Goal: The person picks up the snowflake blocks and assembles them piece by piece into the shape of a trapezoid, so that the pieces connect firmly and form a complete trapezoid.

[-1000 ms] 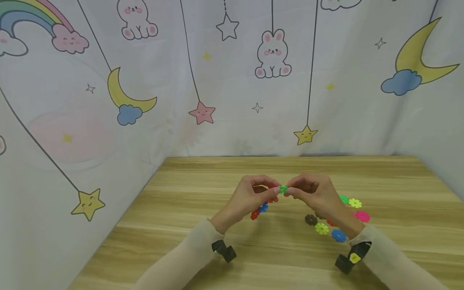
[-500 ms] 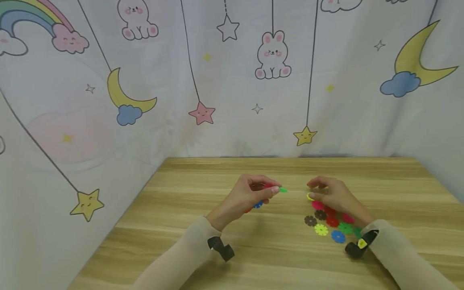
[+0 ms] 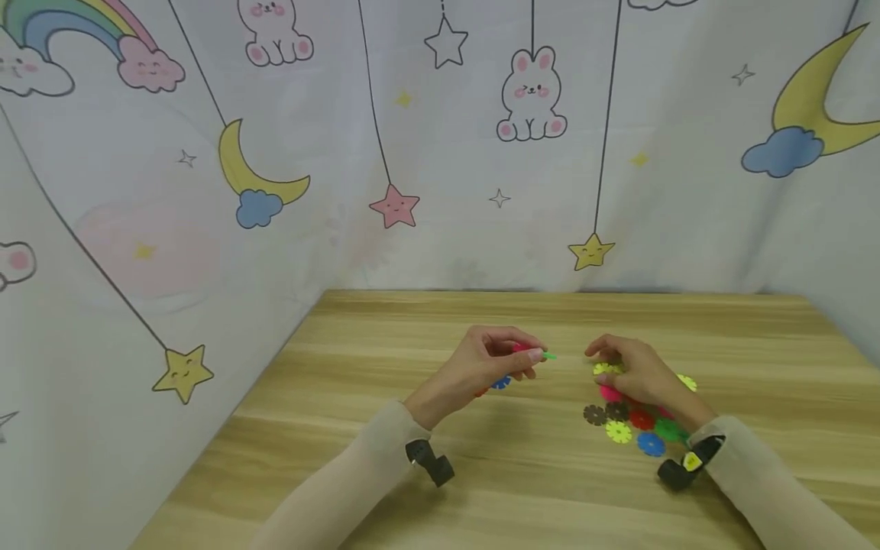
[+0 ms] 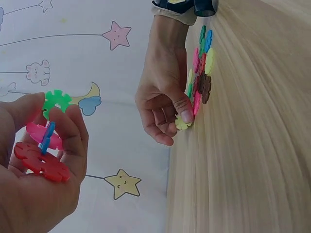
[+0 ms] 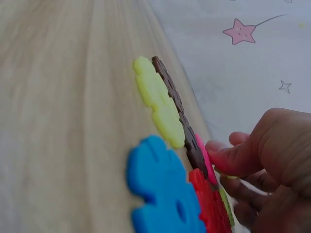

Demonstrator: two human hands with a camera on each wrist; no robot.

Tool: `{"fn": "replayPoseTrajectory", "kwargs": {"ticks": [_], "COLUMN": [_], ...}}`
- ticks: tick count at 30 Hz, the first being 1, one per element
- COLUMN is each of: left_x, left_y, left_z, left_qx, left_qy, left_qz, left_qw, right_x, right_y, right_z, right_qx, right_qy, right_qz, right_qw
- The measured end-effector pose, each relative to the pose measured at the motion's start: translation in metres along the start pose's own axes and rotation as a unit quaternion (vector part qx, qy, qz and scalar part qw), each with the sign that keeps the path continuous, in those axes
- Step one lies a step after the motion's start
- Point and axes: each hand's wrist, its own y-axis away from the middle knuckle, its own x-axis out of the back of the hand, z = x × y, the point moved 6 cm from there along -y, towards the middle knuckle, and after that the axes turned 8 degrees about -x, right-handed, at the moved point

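Observation:
My left hand (image 3: 481, 367) is raised over the table and pinches a green notched plastic disc (image 4: 57, 103) at its fingertips. Linked below that disc, within the curl of the fingers, are a pink disc (image 4: 39, 133), a blue disc (image 4: 47, 138) standing edge-on and a red disc (image 4: 41, 162). To the right, my right hand (image 3: 639, 374) is low by the loose discs, with thumb and fingers at a yellow disc (image 4: 182, 122) on the pile's far edge. From the right wrist view, only a sliver of this yellow disc shows between thumb and finger.
Loose notched discs lie close together under and before the right hand, among them a brown disc (image 3: 595, 415), a yellow-green disc (image 3: 619, 432), a blue disc (image 3: 650, 444) and a red disc (image 3: 642, 418). A patterned curtain (image 3: 447, 244) stands behind the wooden table (image 3: 550, 489).
The right hand has left the green disc in the left hand and moved right to a yellow disc by the pile. The left hand keeps its linked discs; the green one is now seen edge-on.

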Motion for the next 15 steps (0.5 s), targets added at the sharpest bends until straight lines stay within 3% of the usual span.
{"fn": "replayPoseTrajectory", "kwargs": {"ticks": [5,9,15], "left_x": [0.001,0.003,0.003], "left_y": [0.001,0.002,0.000], "left_z": [-0.001,-0.001,0.000], "left_qx": [-0.001,0.003,0.005], "left_qy": [-0.002,-0.004,-0.009], "left_qz": [0.014,0.020,0.020], "left_qw": [0.9999,0.9998,0.9998], "right_x": [0.002,0.004,0.011], "right_y": [0.000,0.002,0.011], "right_z": [-0.005,-0.017,-0.049], "right_qx": [-0.010,-0.023,0.016], "right_qy": [-0.033,-0.104,-0.201], "right_qz": [0.019,0.020,0.032], "right_qw": [0.9992,0.9942,0.9790]}}
